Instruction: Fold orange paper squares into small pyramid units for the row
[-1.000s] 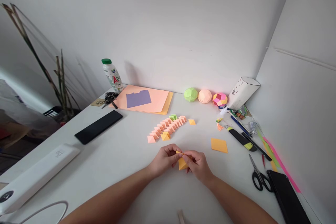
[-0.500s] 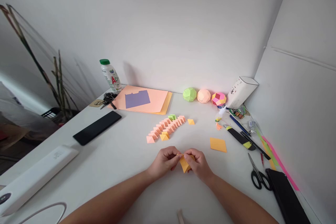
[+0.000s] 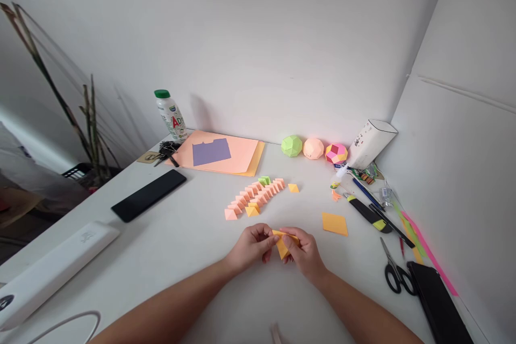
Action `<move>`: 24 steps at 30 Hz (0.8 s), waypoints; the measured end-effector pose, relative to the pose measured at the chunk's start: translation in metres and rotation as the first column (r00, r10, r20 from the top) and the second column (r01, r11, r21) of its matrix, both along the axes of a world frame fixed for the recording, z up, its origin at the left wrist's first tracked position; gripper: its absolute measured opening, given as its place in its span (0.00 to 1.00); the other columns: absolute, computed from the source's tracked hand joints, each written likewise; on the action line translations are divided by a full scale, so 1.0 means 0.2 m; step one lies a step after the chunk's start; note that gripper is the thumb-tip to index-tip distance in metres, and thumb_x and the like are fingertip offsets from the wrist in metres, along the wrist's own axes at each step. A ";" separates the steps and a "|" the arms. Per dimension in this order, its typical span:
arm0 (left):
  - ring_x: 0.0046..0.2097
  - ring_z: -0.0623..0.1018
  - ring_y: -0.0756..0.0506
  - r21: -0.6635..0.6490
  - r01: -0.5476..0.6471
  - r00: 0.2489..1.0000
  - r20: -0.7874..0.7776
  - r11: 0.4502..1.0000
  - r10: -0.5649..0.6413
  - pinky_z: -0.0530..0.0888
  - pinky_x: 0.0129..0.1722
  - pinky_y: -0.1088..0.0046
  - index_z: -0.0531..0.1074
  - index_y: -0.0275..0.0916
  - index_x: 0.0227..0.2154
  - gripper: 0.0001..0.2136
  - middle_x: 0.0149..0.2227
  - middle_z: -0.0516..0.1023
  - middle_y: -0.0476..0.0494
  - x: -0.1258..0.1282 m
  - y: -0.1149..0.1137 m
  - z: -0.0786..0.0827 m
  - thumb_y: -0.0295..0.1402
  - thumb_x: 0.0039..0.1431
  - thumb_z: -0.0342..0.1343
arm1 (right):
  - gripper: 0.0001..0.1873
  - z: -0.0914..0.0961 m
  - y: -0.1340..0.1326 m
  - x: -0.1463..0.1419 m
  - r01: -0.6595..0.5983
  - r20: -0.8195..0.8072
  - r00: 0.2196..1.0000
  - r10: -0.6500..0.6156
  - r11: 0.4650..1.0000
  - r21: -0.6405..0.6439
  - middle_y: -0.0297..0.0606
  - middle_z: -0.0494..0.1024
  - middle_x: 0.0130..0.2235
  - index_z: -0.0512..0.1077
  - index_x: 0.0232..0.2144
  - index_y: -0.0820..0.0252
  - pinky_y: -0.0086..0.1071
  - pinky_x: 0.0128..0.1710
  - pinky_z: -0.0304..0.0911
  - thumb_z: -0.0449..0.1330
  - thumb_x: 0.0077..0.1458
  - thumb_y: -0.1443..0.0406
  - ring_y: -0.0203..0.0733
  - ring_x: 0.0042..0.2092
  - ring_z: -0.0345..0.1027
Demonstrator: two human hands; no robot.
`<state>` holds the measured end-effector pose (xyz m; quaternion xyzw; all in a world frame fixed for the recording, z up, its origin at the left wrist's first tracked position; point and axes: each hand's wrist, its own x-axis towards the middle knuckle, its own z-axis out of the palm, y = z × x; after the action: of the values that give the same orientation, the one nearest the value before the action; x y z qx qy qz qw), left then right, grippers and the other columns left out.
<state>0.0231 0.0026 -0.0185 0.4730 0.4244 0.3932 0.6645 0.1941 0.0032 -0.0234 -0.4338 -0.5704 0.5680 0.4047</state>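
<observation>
Both my hands meet over the white table [image 3: 193, 236] and pinch a small folded orange paper piece [image 3: 282, 243]. My left hand [image 3: 253, 246] grips its left end with curled fingers. My right hand [image 3: 305, 251] holds the right side, fingers closed over it. Just beyond them lies a row of several folded pink paper units [image 3: 258, 194] with a green one [image 3: 265, 180] and small orange ones among them. A flat orange paper square [image 3: 335, 223] lies to the right of my hands.
Three paper balls, green [image 3: 292, 145], peach [image 3: 313, 148] and pink-yellow [image 3: 337, 153], stand at the back. Peach sheets [image 3: 237, 157], keys, a bottle [image 3: 170, 116] and a black phone [image 3: 148, 195] lie left. Scissors [image 3: 394, 271], a cutter [image 3: 368, 214], pens and a dark case crowd the right.
My hands have turned the orange piece slightly between the fingers and shifted a little; nothing else on the table has moved.
</observation>
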 end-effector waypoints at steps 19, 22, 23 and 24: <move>0.17 0.65 0.54 0.045 0.028 0.997 0.077 0.999 -0.031 0.60 0.20 0.78 0.65 0.36 0.24 0.15 0.14 0.67 0.54 -0.01 0.01 0.01 0.44 0.52 0.56 | 0.16 0.01 0.00 -0.01 -0.026 0.044 0.999 0.022 0.994 0.102 0.34 0.73 0.21 0.76 0.39 0.61 0.27 0.18 0.65 0.57 0.54 0.56 0.34 0.20 0.65; 0.17 0.64 0.54 0.034 0.028 0.996 0.085 0.999 -0.030 0.60 0.20 0.78 0.65 0.36 0.24 0.15 0.14 0.67 0.54 -0.01 0.01 0.00 0.44 0.52 0.57 | 0.17 -0.01 0.01 0.00 -0.026 0.032 0.999 0.024 0.998 0.065 0.34 0.73 0.20 0.76 0.39 0.63 0.27 0.17 0.65 0.58 0.54 0.56 0.34 0.19 0.65; 0.17 0.64 0.54 0.031 0.026 0.996 0.084 0.999 -0.029 0.60 0.20 0.78 0.65 0.36 0.24 0.15 0.14 0.67 0.54 -0.01 0.01 0.00 0.44 0.52 0.57 | 0.17 -0.01 0.01 0.00 -0.027 0.027 0.999 0.025 0.998 0.052 0.34 0.73 0.20 0.76 0.38 0.63 0.27 0.17 0.65 0.58 0.53 0.56 0.35 0.19 0.65; 0.17 0.64 0.54 0.028 0.023 0.996 0.082 0.999 -0.025 0.60 0.20 0.78 0.65 0.36 0.23 0.15 0.14 0.67 0.55 -0.01 0.01 0.00 0.44 0.52 0.57 | 0.18 -0.01 0.01 0.00 -0.031 0.023 0.999 0.031 0.999 0.041 0.34 0.73 0.20 0.76 0.38 0.64 0.27 0.17 0.65 0.58 0.53 0.56 0.35 0.19 0.65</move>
<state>0.0206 0.0043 -0.0184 0.4706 0.3855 0.4099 0.6796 0.1940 0.0052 -0.0250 -0.4227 -0.5930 0.5576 0.3984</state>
